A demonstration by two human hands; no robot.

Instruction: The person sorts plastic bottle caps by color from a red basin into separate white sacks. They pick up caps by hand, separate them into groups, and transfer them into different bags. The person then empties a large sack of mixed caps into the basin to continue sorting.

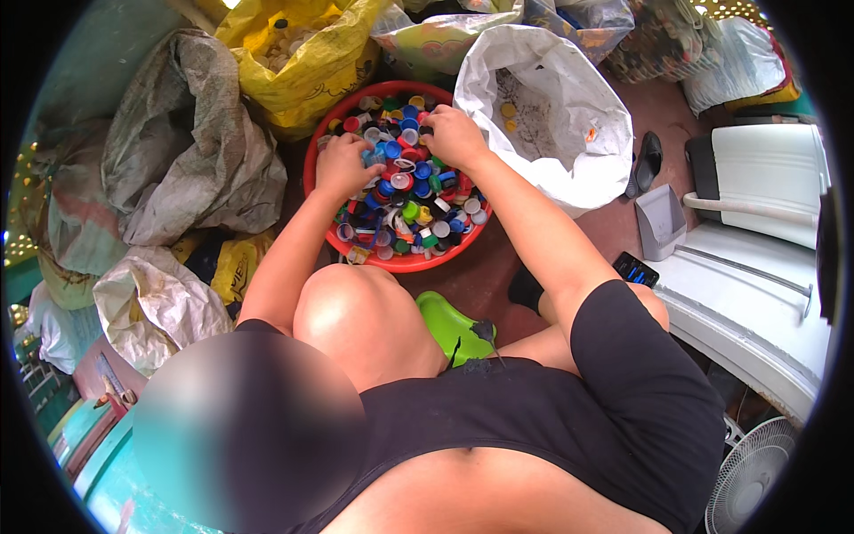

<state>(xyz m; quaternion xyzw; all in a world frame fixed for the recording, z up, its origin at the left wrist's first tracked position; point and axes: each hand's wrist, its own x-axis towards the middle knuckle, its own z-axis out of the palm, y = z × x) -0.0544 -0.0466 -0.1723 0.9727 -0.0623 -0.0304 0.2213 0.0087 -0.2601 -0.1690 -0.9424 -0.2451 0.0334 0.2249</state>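
A round red plastic basin (313, 167) stands before my knees, filled with mixed plastic bottle caps (421, 190) in blue, white, red, green, black and yellow. At the basin's upper left, my left hand (347, 163) has light-blue translucent plastic between thumb and fingers. My right hand (454, 137) is over the upper right of the caps, fingertips curled at a dark cap. Right of the basin, an open white woven sack (567, 160) has a few yellow caps and an orange piece inside.
A yellow bag (313, 100) of pale caps stands behind the basin. Grey sacks (200, 147) and a whitish sack (160, 307) lie left. On the right are a grey dustpan (660, 223), a phone (636, 270), dark shoes (648, 162) and a fan (750, 477). A green plastic object (454, 330) lies below.
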